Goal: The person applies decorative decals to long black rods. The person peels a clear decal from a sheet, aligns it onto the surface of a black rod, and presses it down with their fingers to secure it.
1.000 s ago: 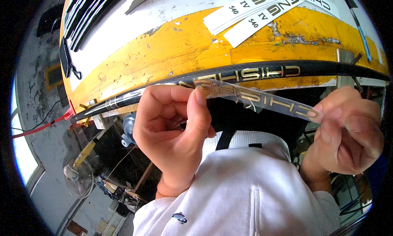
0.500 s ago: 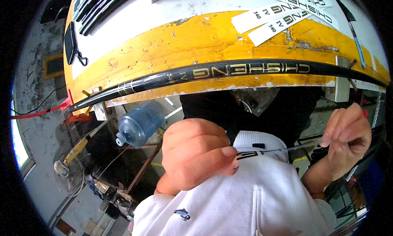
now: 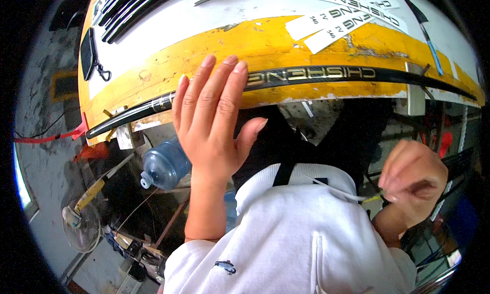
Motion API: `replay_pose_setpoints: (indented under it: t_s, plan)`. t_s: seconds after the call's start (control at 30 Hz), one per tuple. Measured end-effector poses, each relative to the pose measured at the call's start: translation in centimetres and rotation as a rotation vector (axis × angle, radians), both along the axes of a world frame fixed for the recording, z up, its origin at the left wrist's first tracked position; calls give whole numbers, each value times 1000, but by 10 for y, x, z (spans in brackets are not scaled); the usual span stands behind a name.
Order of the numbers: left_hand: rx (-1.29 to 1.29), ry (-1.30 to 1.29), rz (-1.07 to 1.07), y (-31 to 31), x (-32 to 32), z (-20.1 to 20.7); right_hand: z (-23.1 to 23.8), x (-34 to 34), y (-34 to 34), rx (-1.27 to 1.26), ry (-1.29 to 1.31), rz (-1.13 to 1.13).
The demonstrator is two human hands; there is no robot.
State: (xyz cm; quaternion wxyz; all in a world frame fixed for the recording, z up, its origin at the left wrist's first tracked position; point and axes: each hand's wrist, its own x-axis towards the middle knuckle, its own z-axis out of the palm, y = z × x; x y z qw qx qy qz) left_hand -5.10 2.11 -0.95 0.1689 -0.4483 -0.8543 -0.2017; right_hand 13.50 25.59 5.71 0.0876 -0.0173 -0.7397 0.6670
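A long glossy black rod [image 3: 326, 75] with gold lettering lies along the near edge of the table. My left hand [image 3: 212, 115] is held over its left-middle part, fingers outstretched and thumb apart, holding nothing; it hides some of the lettering. Whether the fingers touch the rod I cannot tell. Off to the right, below the table edge, my right hand [image 3: 416, 179] is closed in a pinch on one end of a thin, pale strip [image 3: 339, 192]. The strip's other end hangs loose in front of my white shirt.
Lettered white decal sheets [image 3: 342, 31] overlap at the back right, near a blue-handled tool [image 3: 435, 57]. Several black rods [image 3: 135, 13] and a black clip-on item [image 3: 88, 53] lie at the left. A block [image 3: 416, 92] supports the rod. Below stand a water bottle [image 3: 166, 164] and a fan [image 3: 81, 222].
My left hand has let go of the strip, opened, and moved up over the rod. My right hand has lowered slightly to the left, still pinching the strip, which now droops.
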Motion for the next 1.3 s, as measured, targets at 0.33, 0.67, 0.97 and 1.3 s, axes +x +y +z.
replay_pose_setpoints:
  t_s: [0.33,0.67,0.97,1.3]
  plan:
    - [502,-1319,-503,21,64,24,10,-4,-24,-33,-114,-271]
    - [504,-1597,-228,12,66,38,12,-1,-33,-111,-68,-432]
    - [619,-1424,-43,33,61,63,-5,-9,-23,74,26,-563]
    - [495,-1015,338,82,45,63,-37,-47,9,396,106,-571]
